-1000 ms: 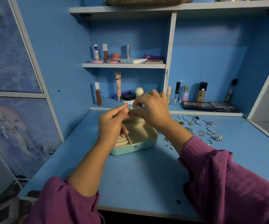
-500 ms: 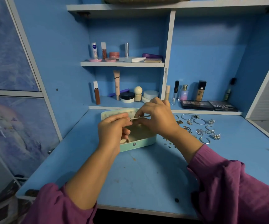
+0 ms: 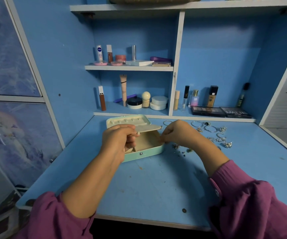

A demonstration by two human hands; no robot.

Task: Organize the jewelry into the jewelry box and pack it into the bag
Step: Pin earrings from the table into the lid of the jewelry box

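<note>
1. Two hands are working over the open jewelry box (image 3: pixel 144 150): a flat cream insert panel (image 3: pixel 147 128) is gripped by the left hand (image 3: pixel 117 144), while the right hand (image 3: pixel 177 133) has its fingers curled at the panel's far tip; whether a piece is pinched there cannot be told.
2. The panel is best kept level and steady, so a small piece can be fastened without slipping.
3. Loose jewelry (image 3: pixel 215 135) lies just beyond the right hand; the box sits beneath and between both hands.

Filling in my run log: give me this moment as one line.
phase: loading jewelry | left hand: holds beige insert panel over open jewelry box | right hand: at panel's end | loose jewelry: on desk
</note>
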